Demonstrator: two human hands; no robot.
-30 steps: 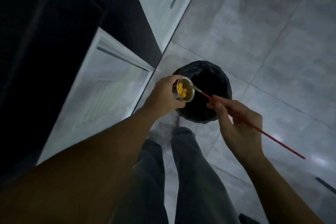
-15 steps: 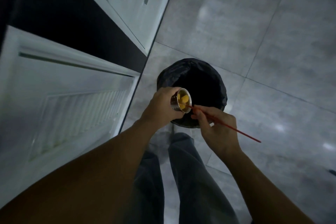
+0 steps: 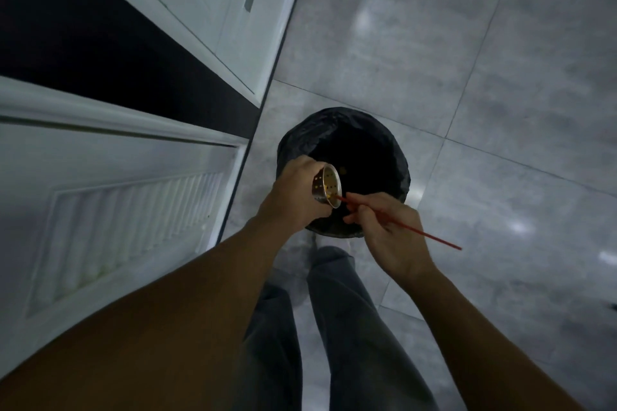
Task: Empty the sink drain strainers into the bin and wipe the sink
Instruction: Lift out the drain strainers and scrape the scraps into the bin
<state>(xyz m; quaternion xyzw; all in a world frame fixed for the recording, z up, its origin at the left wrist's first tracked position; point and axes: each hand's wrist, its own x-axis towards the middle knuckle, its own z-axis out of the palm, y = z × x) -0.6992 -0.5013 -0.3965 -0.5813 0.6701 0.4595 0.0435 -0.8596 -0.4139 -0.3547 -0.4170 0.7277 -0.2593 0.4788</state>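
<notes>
Head: strainer (image 3: 323,187) above bin (image 3: 399,160) rim.

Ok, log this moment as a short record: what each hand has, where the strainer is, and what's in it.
left hand: grips the strainer, tipped on its side over the bin
right hand: pinches a red stick, tip inside the strainer's mouth
strainer contents: nearly empty, a yellow bit by the lower rim
bin: black liner, on the tiled floor

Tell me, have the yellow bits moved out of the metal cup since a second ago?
Yes. Most left the strainer, down into the black bin beneath; one bit stays at the tip of the red stick.
</notes>
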